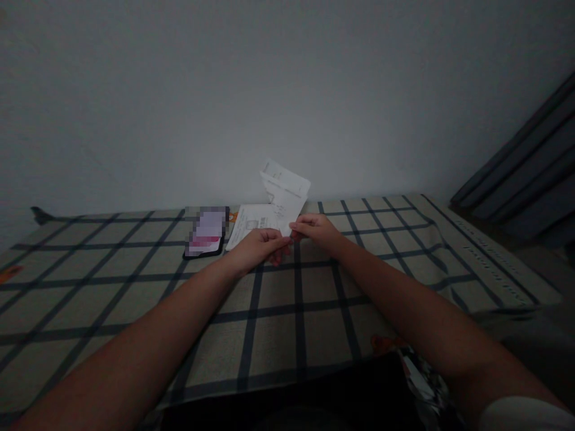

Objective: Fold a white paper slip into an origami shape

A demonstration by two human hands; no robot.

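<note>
A creased white sheet of printed paper [290, 190] stands up between my two hands, tilted to the right at its top. My right hand [314, 227] pinches its lower edge between thumb and fingers. Close beside it, my left hand [265, 244] is closed at the paper's lower corner, thumb against the fingers. Behind my left hand a flat white printed sheet or booklet [245, 220] lies on the cloth, partly covered by the hand and the raised paper.
A phone [207, 232] with a lit, blurred screen lies left of the papers. Beneath everything is a checked tablecloth [278, 323], with a plain wall [287, 90] behind. A dark curtain [530, 155] hangs at the right. Near my lap is a crumpled shiny item [424, 383].
</note>
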